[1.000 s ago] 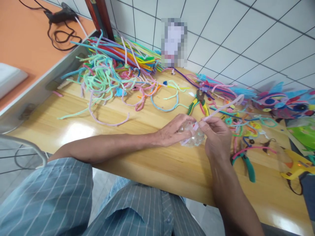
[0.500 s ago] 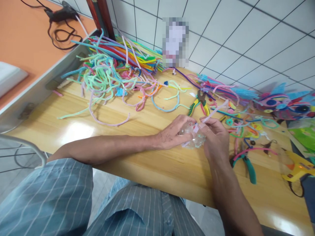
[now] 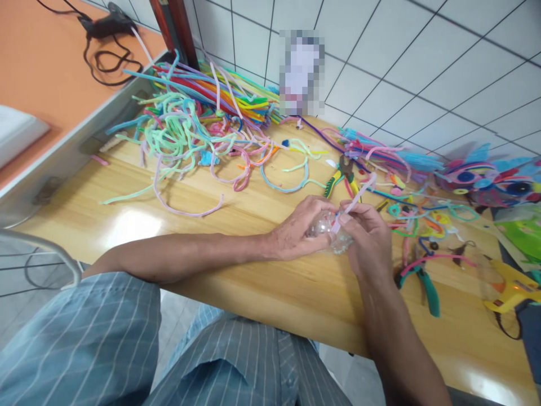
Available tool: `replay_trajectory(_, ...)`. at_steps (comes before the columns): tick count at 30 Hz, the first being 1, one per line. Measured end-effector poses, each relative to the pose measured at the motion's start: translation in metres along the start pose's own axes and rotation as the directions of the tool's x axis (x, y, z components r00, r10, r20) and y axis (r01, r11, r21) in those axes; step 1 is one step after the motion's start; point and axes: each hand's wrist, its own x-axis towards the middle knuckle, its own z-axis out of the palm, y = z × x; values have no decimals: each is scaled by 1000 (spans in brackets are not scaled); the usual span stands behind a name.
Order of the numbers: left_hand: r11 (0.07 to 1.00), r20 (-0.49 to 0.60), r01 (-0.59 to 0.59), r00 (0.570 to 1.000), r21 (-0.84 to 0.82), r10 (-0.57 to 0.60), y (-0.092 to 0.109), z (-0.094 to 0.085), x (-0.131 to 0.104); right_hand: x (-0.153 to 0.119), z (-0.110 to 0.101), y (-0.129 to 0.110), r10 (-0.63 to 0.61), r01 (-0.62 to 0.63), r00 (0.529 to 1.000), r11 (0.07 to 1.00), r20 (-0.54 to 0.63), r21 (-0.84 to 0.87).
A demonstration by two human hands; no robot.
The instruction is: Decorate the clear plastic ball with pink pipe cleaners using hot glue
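Near the table's front edge, my left hand (image 3: 298,228) is closed around a clear, shiny plastic piece (image 3: 323,225), perhaps a bottle part; its full shape is hidden by the fingers. My right hand (image 3: 368,230) pinches a pale pink pipe cleaner (image 3: 359,193) between thumb and fingers. One end of that stem lies against the clear plastic, and the other points up and to the right. Just behind my hands lie pliers with green and yellow handles (image 3: 333,183).
Tangled pipe cleaners (image 3: 173,129) and a bundle of straight ones (image 3: 236,96) fill the back left. At right lie teal-handled pliers (image 3: 431,293), a yellow glue gun (image 3: 513,290), scraps and a colourful pipe-cleaner figure (image 3: 482,175). A tiled wall (image 3: 393,62) rises behind.
The pipe cleaner's free end has moved left and slightly down, showing shorter above my right hand. My left thumb has shifted a little lower on the clear plastic, exposing more of it.
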Motion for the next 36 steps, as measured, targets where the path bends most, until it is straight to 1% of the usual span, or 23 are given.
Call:
replay_trajectory(4,997,-29,-61,998,50,62,-6,3,-1,0,0,3,-15,14,1000,1000,21,21)
replay_trajectory(8,993,-33,-89,995,83,92,-9,4,-3,0,0,4,-17,17,1000,999,21,37)
replay_trajectory(12,990,-36,-118,992,82,121,-8,4,-4,2,0,5,-21,20,1000,999,15,44)
replay_trajectory(19,982,-48,-168,984,82,173,-9,7,-6,2,-4,9,-34,33,997,999,71,28)
replay_trajectory(22,980,-43,-180,982,89,185,-11,9,-7,0,-4,11,-47,44,996,998,80,38)
replay_trajectory(28,978,-36,-186,981,95,190,-13,9,-8,-2,-3,9,-40,36,998,995,47,94)
replay_trajectory(31,977,-37,-192,980,90,195,-13,10,-8,-2,-2,9,-25,19,998,993,58,112)
replay_trajectory(36,967,-47,-231,970,104,237,-14,11,-7,-2,-2,11,-7,-3,997,991,76,134)
